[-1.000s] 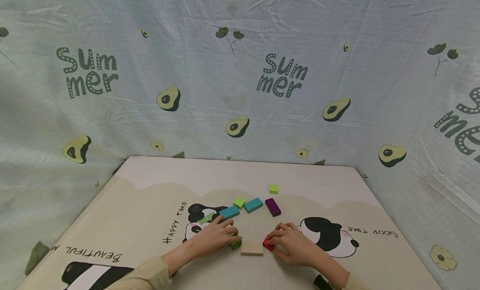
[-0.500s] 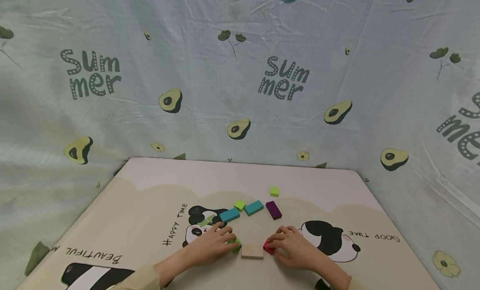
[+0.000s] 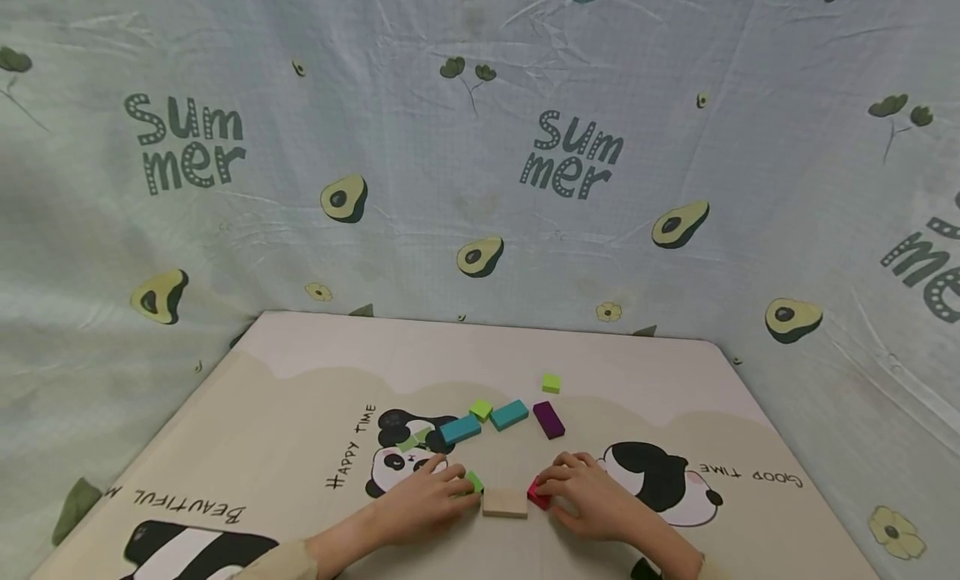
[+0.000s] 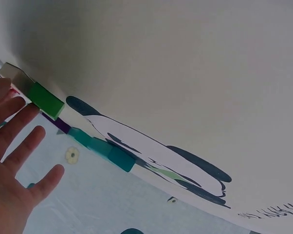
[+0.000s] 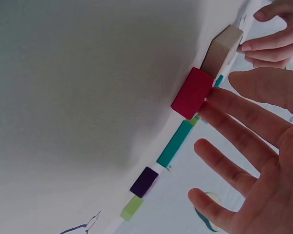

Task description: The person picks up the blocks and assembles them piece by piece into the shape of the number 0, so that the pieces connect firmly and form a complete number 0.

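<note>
A plain wooden block [image 3: 505, 503] lies on the table between both hands. A green block [image 4: 46, 100] sits against its left end, and a red block [image 5: 192, 92] against its right end. My left hand [image 3: 427, 505] is at the green block, its fingertips right at the block's side in the left wrist view and the other fingers spread. My right hand [image 3: 588, 497] touches the red block with the index and middle fingertips. Its thumb stands apart from the block, and the remaining fingers extend loosely. Part of the green block is hidden behind the left fingers in the head view.
Beyond the hands lie two teal blocks [image 3: 460, 430], a lime block [image 3: 481, 410] between them, and a purple block [image 3: 549, 419]. Another lime block [image 3: 551, 383] is farther back. The table [image 3: 315, 347] has printed pandas, and a patterned cloth [image 3: 405, 147] hangs behind it.
My left hand has drawn slightly toward me, showing more of the green block's top. My right hand stays at the red block. The head view has shifted a little.
</note>
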The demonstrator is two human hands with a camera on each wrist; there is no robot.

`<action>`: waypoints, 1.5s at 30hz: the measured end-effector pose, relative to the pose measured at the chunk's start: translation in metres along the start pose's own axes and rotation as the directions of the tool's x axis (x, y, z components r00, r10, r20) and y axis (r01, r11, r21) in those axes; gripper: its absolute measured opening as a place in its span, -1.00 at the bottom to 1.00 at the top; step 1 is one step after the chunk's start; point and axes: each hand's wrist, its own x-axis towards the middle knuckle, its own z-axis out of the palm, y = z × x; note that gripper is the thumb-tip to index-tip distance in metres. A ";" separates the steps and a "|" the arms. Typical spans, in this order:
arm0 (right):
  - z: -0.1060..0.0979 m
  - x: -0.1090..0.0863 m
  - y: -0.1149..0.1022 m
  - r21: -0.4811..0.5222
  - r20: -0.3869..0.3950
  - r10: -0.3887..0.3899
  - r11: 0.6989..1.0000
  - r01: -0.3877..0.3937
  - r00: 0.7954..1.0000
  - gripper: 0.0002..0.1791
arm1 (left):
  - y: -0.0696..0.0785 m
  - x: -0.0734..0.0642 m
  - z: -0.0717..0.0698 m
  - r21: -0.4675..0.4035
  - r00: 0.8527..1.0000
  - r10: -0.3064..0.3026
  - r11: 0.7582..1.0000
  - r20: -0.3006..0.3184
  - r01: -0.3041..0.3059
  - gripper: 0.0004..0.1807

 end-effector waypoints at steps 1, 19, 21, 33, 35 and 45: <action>0.000 0.000 0.000 0.000 -0.004 -0.003 1.000 0.003 1.000 -0.76 | 0.000 0.000 0.000 0.001 1.000 0.000 1.000 -0.002 0.000 -0.72; 0.004 -0.002 0.002 -0.079 -0.056 -0.061 0.995 0.057 0.997 -0.73 | 0.006 0.005 -0.006 0.045 0.997 0.009 0.999 0.077 -0.012 -0.66; 0.004 -0.002 0.003 -0.080 -0.059 -0.068 0.995 0.063 0.996 -0.73 | 0.007 0.006 -0.005 0.053 0.997 0.011 0.998 0.073 -0.014 -0.66; 0.000 -0.001 0.020 0.002 -0.105 0.021 1.000 -0.021 0.994 -0.67 | 0.009 0.009 -0.005 0.041 0.995 0.002 0.999 0.102 -0.006 -0.63; -0.001 0.001 0.026 0.003 -0.113 0.039 0.999 -0.039 0.993 -0.67 | 0.009 0.009 -0.005 0.037 0.994 0.000 0.999 0.105 -0.004 -0.63; 0.003 0.012 0.060 -0.049 -0.178 0.044 0.997 -0.054 0.983 -0.64 | 0.008 0.008 -0.007 0.020 0.994 0.002 1.000 0.112 -0.004 -0.64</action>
